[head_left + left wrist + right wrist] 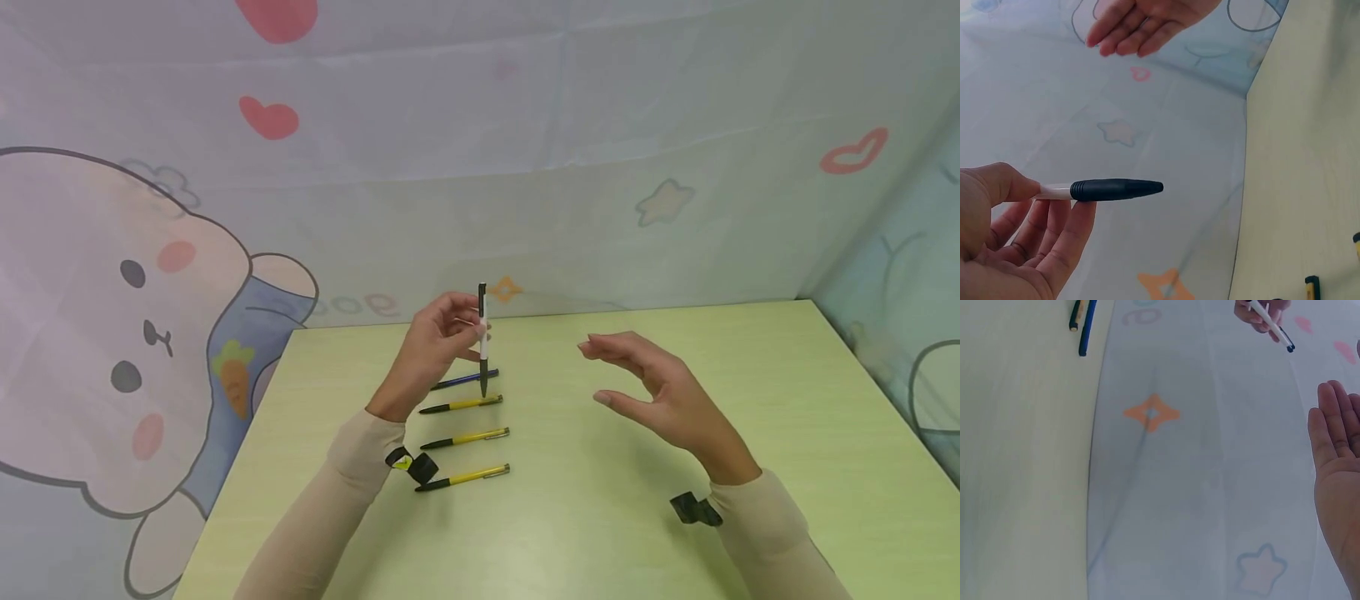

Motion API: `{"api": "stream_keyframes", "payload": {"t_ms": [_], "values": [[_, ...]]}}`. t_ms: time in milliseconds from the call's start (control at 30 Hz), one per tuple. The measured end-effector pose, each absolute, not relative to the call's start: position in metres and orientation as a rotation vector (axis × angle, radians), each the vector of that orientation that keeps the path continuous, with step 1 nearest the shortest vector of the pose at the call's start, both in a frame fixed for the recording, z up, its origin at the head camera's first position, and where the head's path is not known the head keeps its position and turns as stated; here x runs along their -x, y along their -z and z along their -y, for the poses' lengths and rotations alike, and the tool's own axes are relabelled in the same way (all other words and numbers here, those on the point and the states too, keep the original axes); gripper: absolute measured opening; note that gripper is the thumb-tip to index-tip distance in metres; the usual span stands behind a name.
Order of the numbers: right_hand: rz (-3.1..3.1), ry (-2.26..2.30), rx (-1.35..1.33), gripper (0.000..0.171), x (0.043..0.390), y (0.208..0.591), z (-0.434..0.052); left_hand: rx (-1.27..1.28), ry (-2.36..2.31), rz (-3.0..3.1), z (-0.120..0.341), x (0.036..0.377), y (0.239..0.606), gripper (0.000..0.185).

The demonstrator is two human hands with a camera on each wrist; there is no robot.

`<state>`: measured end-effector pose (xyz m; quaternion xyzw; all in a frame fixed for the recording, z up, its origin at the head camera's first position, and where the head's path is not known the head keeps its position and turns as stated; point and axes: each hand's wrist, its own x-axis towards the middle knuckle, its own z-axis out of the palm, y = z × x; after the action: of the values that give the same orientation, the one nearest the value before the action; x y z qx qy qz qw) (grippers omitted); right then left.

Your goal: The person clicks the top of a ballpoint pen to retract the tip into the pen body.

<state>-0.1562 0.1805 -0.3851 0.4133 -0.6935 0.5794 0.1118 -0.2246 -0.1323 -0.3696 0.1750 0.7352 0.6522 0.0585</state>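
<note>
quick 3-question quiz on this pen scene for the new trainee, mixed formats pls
1. Which hand holds the black-and-white pen?
2. True or false: the right hand grips a pen.
3. How many yellow pens lie on the table? A) one B) three C) five

Key:
1. The left hand, pen upright.
2. False; it is open and holds nothing.
3. B; a blue pen lies beyond them.

Pale green table (750, 417) — three yellow pens (465, 437), one blue pen (465, 381).
</note>
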Motion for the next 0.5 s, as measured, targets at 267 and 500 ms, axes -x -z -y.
{"api": "stream_keyframes", "payload": {"t_ms": [267,500], "values": [[1.981,-1.732,-1.241,0.063,0.15,0.386,-0.182,-0.508,-1.923,-2.286,0.141,0.24,0.378,0.03],[1.955,-1.728,-1.265,0.065,0.145,0.391,-0.185,-0.479,-1.866,-2.331,0.148,0.255,0.391,0.03]]}}
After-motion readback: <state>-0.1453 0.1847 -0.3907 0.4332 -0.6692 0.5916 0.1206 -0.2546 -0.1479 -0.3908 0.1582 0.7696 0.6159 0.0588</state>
